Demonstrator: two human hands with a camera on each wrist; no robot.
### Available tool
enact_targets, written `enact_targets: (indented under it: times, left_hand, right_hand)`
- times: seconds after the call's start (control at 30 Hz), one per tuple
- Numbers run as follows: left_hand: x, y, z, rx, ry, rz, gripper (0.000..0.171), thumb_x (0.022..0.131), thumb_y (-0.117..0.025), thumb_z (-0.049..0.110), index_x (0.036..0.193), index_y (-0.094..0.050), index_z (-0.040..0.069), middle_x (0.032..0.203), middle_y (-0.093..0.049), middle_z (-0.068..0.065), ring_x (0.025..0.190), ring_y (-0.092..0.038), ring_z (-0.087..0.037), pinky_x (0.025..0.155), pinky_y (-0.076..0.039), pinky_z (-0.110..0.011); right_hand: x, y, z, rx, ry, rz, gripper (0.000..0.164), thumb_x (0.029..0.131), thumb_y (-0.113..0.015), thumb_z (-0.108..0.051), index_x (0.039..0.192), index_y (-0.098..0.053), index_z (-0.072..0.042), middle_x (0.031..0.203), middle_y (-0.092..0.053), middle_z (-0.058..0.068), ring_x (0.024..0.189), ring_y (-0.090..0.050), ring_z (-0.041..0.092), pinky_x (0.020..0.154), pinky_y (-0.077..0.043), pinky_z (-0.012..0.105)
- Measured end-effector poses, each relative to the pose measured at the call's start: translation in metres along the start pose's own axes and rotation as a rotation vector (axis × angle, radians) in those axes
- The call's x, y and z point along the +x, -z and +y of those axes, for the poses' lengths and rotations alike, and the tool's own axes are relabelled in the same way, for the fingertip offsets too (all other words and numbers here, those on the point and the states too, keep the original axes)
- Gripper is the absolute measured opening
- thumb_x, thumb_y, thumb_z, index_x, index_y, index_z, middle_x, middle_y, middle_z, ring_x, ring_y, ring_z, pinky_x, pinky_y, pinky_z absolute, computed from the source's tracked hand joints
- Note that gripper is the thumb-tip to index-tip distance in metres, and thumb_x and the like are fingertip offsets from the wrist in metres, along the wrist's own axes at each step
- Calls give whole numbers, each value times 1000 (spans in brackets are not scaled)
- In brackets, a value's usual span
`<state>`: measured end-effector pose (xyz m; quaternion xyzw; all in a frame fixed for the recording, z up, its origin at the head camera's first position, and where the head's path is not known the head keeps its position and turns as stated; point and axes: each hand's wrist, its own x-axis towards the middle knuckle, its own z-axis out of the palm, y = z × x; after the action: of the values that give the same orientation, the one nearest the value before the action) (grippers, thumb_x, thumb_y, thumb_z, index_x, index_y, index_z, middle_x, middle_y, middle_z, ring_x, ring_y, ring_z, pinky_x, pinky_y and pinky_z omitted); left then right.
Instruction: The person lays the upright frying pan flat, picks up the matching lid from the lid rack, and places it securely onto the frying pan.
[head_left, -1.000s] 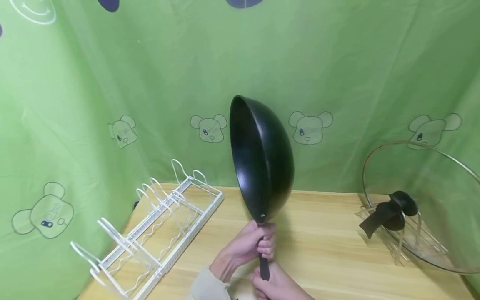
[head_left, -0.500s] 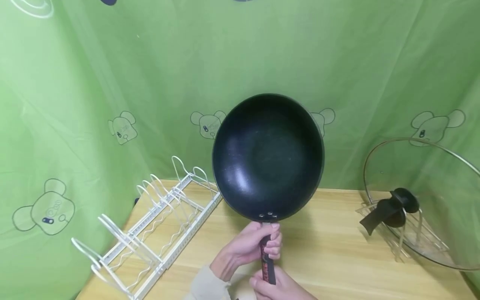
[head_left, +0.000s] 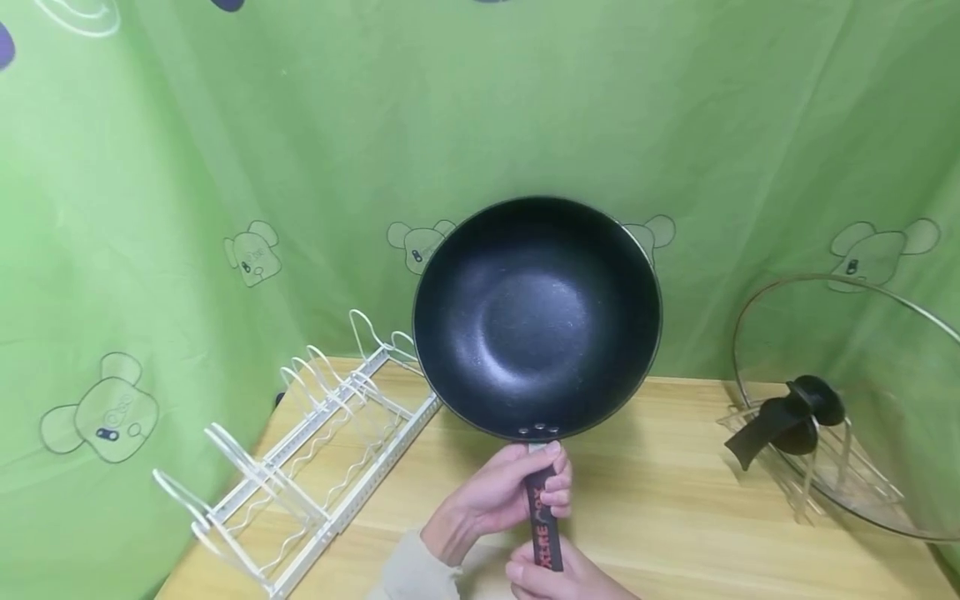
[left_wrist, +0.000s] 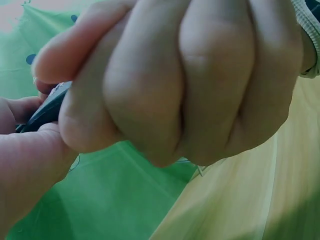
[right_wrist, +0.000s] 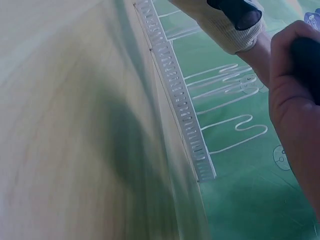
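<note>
A black wok (head_left: pixel 536 325) stands upright over the table, its inside facing me and its dark, red-lettered handle (head_left: pixel 543 517) pointing down. My left hand (head_left: pixel 491 493) grips the handle just below the rivets. Lower down, my right hand (head_left: pixel 562 575) holds the handle's end, thumb across it. In the left wrist view the left hand's curled fingers (left_wrist: pixel 165 80) fill most of the picture. At the right edge of the right wrist view, the right hand (right_wrist: pixel 287 95) wraps the dark handle (right_wrist: pixel 307 62). The wok's underside is hidden.
A white wire pan rack (head_left: pixel 330 450) with upright loops stands on the wooden table (head_left: pixel 675 500) at left. On the right, a large glass lid (head_left: pixel 885 392) with a black knob (head_left: pixel 795 417) leans in a small wire stand. A green curtain (head_left: pixel 540 100) hangs behind.
The wok has turned from side-on, opening leftward, to facing me, and its top now leans back slightly. Both hands have kept hold of the handle while it turned.
</note>
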<state>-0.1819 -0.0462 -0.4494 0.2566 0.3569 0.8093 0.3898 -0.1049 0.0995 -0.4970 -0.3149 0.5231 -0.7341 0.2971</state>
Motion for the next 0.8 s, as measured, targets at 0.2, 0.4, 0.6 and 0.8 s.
enact_targets:
  times: [0.2, 0.4, 0.6, 0.8]
  left_hand:
    - [1, -1, 0, -49, 4, -15, 22, 113, -34, 19, 100, -52, 16, 79, -39, 8, 68, -40, -5, 72, -42, -21]
    - [0, 0, -1, -83, 2, -15, 21, 113, -34, 18, 101, -51, 16, 78, -38, 9, 68, -39, -4, 71, -42, -21]
    - [-3, -3, -4, -98, 8, -3, 21, 112, -33, 14, 103, -53, 13, 79, -39, 8, 68, -39, -4, 71, -41, -21]
    - [-5, -5, -8, -110, 16, 4, 23, 113, -33, 20, 100, -51, 16, 79, -39, 8, 69, -40, -4, 72, -43, -22]
  right_hand:
    - [-2, -4, 0, 156, 13, -24, 33, 107, -39, -6, 84, -30, 16, 68, -44, -15, 53, -34, 1, 40, -17, 26]
    - [-3, -10, -1, 292, 30, -63, 26, 107, -35, -6, 86, -48, -13, 69, -41, -15, 53, -30, 4, 41, -14, 29]
    - [-5, -16, 0, 274, -21, -1, 26, 105, -41, -9, 88, -57, -22, 70, -47, -18, 57, -41, -2, 46, -26, 20]
    - [-6, -19, 6, 238, 5, 66, 21, 101, -47, -10, 86, -60, -18, 71, -54, -16, 60, -49, -3, 46, -30, 19]
